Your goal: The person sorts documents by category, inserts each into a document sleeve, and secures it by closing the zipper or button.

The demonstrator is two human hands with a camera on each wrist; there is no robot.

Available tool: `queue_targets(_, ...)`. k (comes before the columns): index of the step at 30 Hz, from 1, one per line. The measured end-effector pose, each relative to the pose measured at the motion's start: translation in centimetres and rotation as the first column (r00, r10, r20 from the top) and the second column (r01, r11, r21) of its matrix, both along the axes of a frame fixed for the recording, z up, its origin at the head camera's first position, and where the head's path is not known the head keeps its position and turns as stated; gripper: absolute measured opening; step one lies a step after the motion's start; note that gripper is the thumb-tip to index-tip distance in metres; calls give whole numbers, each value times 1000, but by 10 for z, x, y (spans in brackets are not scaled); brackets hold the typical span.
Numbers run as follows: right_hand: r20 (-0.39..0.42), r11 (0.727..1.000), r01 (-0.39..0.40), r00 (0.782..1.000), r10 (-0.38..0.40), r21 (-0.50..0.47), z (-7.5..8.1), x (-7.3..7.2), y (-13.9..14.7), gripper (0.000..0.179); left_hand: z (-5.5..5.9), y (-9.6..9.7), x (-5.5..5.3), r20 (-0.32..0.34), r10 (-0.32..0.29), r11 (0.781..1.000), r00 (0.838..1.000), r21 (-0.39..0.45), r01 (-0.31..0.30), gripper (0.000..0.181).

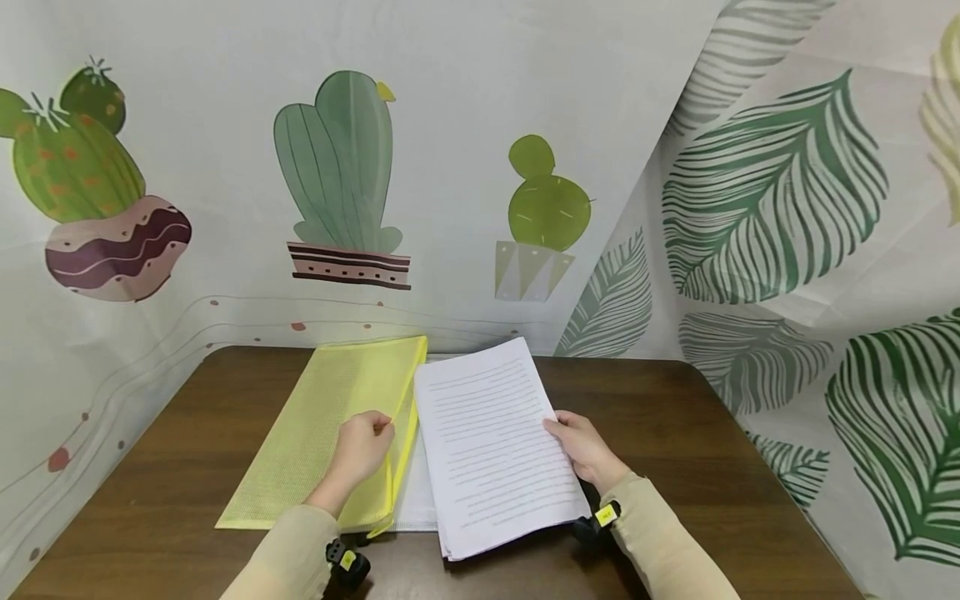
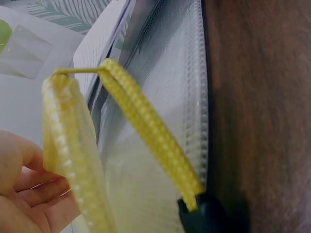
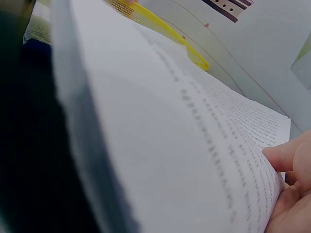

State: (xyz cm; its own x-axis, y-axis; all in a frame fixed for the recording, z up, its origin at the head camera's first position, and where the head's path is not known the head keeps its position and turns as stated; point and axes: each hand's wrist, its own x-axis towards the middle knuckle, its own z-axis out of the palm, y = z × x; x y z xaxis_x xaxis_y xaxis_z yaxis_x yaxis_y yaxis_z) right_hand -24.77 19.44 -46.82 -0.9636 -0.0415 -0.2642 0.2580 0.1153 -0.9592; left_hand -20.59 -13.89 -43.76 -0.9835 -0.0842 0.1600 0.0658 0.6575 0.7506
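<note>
A yellow mesh document pouch lies left of the middle of the table, its right edge lifted. My left hand pinches that edge, thumb against fingertips. In the left wrist view, a yellow zip-pull cord with a black end dangles beside the fingers. My right hand holds a stack of printed paper by its right side, thumb on top and fingers beneath. The stack tilts, and its sheets bow in the right wrist view. Its left edge runs alongside the pouch's lifted edge.
A whitish translucent pouch with a ribbed border lies under the paper and the yellow pouch. All this is on a brown wooden table. A cloth backdrop printed with cacti and leaves hangs behind the table. Each wrist wears a small black camera.
</note>
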Motion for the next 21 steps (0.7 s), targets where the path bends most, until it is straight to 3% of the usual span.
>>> queue_targets(7,-16,1000,-11,1000,11,4,3,-2,-7,28,1,5,-3,4,-21,996,1000,-90,22,24)
queue_targets(12,-9,998,-16,1000,15,-65,6,-1,-16,30,3,8,-5,45,-39,992,998,-116,44,26)
queue_targets(21,-21,985,30,999,-34,-167,4,-1,-32,30,1,11,-4,46,-54,985,997,-158,61,22)
